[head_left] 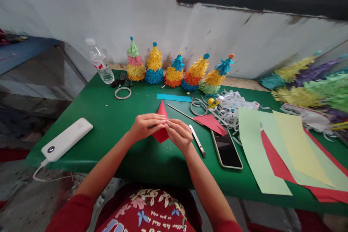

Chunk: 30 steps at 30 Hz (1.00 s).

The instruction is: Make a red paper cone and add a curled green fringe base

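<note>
A red paper cone (161, 137) is held between both hands over the green table, its point away from me. My left hand (148, 125) has its fingers bent over the cone's upper left side. From the right, my right hand (179, 133) pinches the cone's edge, and the fingertips of both hands meet at its middle. Just right of my right hand lies a slim white and silver tool (197, 141), perhaps a cutter. Behind the cone is a blue paper strip (174, 97). A red paper piece (210, 123) rests partly on a phone (227, 148).
Several fringed paper trees (154, 63) line the table's back edge, with a water bottle (101, 63) at left. A white power bank (67, 139) with a cable sits front left. Tape rolls (123, 97), white paper shreds (233, 105) and coloured sheets (258, 156) also lie here.
</note>
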{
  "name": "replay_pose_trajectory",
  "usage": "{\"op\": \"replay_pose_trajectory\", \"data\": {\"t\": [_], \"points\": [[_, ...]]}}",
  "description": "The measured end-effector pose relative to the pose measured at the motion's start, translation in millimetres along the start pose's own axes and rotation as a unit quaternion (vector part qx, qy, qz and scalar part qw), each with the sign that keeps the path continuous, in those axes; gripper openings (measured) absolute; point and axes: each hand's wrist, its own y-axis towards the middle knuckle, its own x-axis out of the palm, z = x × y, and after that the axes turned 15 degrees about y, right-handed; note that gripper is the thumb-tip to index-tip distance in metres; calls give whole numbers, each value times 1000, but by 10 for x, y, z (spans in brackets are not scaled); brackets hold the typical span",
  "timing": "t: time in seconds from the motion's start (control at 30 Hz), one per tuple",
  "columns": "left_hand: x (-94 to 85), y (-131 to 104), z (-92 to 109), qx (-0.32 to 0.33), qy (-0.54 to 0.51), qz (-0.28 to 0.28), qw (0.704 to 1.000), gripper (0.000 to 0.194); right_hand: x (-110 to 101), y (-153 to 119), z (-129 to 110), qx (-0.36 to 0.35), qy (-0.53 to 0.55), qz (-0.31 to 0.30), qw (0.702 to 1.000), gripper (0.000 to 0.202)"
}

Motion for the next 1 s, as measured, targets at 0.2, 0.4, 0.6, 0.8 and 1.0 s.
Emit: {"op": "replay_pose_trajectory", "data": {"t": [0.2,0.4,0.6,0.8,1.0], "points": [[-22,42,-30,80,33,19,996,14,12,-18,15,0,25,7,1000,25],[-39,-4,-67,106,98,11,989,13,-30,-103,61,-3,33,-44,998,32],[-37,-56,-80,141,194,34,970,16,-33,-12,20,33,54,-53,997,27],[-15,-60,-77,154,220,47,962,16,1,90,-53,116,38,-38,992,21],[9,-72,-79,168,260,48,950,20,22,42,-31,116,-1,-34,993,20]]}}
